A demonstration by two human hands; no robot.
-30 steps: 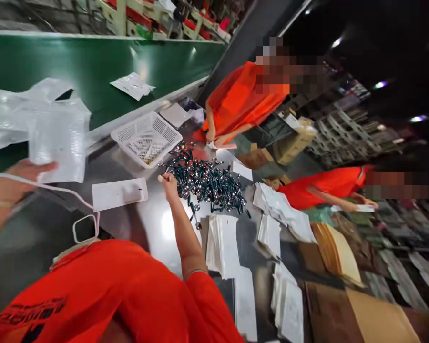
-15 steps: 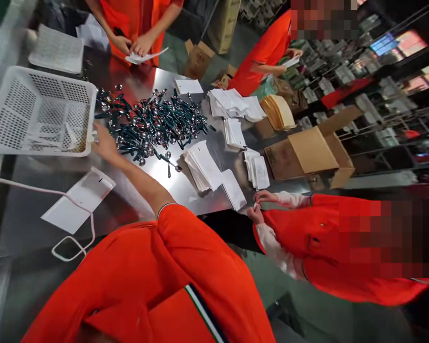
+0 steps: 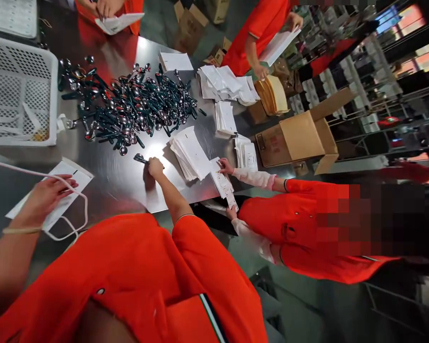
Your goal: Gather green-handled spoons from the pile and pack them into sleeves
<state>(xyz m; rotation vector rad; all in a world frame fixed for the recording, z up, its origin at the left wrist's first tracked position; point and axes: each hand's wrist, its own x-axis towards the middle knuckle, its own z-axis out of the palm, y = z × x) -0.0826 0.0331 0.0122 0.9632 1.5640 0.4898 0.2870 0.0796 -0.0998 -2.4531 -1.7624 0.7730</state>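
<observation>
Right hand [image 3: 156, 167]: clenched at the end of 1 dark-handled metal piece [image 3: 140, 158], held low over the metal table [image 3: 117, 193]. The piece points toward the near edge of the pile [image 3: 139, 102] of similar pieces, well apart from the left hand.

Left hand [image 3: 47, 194]: not clenched; fingers extended loosely over the white envelope [image 3: 80, 177]. Whether the fingertips press on it cannot be told. The envelope lies tilted on the table, its short dark mark visible.

Obstructions: the white cable [image 3: 16, 167] passes over the left hand and the envelope, then loops back near the orange shirt [image 3: 136, 257]. The perforated white basket [image 3: 52, 105] stands at the left end of the pile, holding white strips; a small white tag [image 3: 61, 123] sits just beside its wall.

Surroundings: the fanned envelope stack [image 3: 192, 155] is positioned near the right hand. Beyond it are 2 smaller stacks [image 3: 226, 119], a loose white heap [image 3: 223, 83] and a brown envelope bundle [image 3: 274, 94]. An open carton [image 3: 302, 143] stands past the stacks.

Personnel: 3 co-workers are visible. The co-worker at right [image 3: 293, 224] grips white cards [image 3: 221, 180] at the table edge. At the top, 1 handles a folded white sheet [image 3: 119, 23]; another holds a white packet [image 3: 277, 46], with 1 hand near the brown bundle.
</observation>
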